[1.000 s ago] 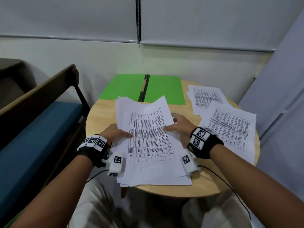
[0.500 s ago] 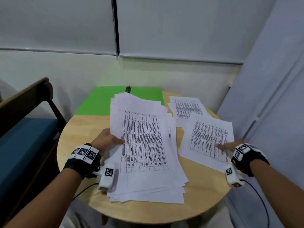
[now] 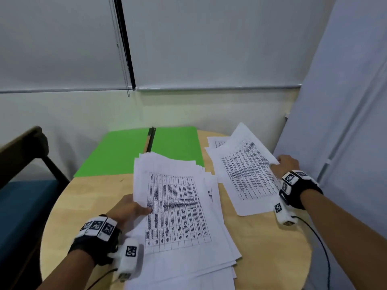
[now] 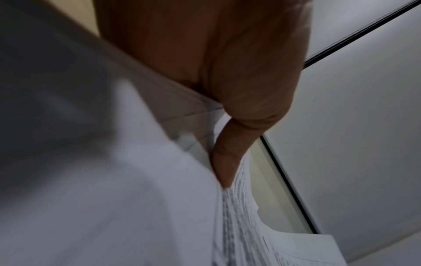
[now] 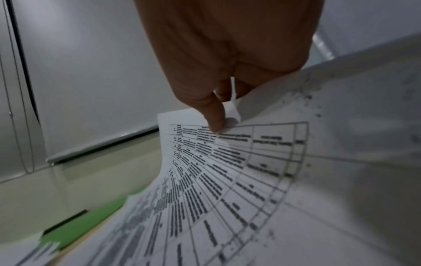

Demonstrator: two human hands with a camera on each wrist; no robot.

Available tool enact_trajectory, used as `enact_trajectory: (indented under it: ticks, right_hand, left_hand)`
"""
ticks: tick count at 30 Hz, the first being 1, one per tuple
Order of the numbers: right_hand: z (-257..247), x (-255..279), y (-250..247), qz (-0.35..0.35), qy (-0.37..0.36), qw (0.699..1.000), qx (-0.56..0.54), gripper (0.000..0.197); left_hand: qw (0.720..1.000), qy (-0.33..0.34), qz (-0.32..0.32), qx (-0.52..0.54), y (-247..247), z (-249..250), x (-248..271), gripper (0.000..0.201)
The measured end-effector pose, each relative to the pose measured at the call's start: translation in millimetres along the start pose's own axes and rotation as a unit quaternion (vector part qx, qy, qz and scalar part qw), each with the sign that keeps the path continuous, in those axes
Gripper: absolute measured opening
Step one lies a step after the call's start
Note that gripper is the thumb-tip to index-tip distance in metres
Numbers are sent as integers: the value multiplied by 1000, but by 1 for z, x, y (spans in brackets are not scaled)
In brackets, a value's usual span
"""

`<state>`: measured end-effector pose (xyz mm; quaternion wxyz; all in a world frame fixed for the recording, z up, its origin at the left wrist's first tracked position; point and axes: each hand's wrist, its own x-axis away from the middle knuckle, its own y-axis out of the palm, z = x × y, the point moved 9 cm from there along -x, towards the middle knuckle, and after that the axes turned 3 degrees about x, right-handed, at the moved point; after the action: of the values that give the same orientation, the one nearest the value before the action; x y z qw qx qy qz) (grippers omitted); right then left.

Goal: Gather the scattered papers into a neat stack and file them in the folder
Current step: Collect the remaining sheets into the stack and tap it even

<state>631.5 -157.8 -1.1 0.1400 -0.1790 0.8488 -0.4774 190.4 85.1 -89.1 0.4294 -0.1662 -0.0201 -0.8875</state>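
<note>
A loose pile of printed papers (image 3: pixel 180 222) lies on the round wooden table (image 3: pixel 83 206), fanned at its near end. My left hand (image 3: pixel 129 210) grips the pile's left edge, thumb on top; the left wrist view shows the thumb (image 4: pixel 227 162) pressed onto the paper stack (image 4: pixel 136 207). To the right, a single printed sheet (image 3: pixel 247 170) is lifted at its far end, and my right hand (image 3: pixel 285 164) pinches its right edge. The right wrist view shows the thumb (image 5: pixel 214 115) on that sheet (image 5: pixel 227 171). Another sheet (image 3: pixel 215 142) lies under it. The open green folder (image 3: pixel 125 153) lies at the back.
A black clip bar (image 3: pixel 150 139) runs down the folder's spine. A dark chair with a blue seat (image 3: pixel 21 206) stands left of the table. A grey partition (image 3: pixel 345 101) rises close on the right, and a wall with blinds (image 3: pixel 188 49) stands behind.
My right hand has gone from pressing flat on the right sheet to pinching its edge and lifting it. My left hand keeps hold of the pile. The view swung left.
</note>
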Motion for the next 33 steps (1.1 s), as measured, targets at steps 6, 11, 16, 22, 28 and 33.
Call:
enact_trajectory:
  ticks: [6,11,16,22,28,33]
  right_hand:
    - [-8,-23,68,-123,85,976,156,94]
    - [-10,-34,71,-140,88,967,192,134]
    - [-6,-43,67,-145,57,980,121,110]
    - [-17,-30,40,-171,29,984,36,91]
    - [-120,47,-84,-2,-151,986,-72,43]
    - [-172,106,-117,-50,-217,882,-415,46]
  left_hand:
    - [1000,1,7,6,-7,-10,-12,31]
    - [1000,4,-7,26,-9,-17,-19,43]
    - [1000,9,-10,13,-10,-12,-16,35]
    - [1000,-8,-11,-9,-13,-13,-17,44]
    - [997,-13,-6,-71,-22,-17,-11,53]
    - [997,-27,30,-62,-30,-6,20,26]
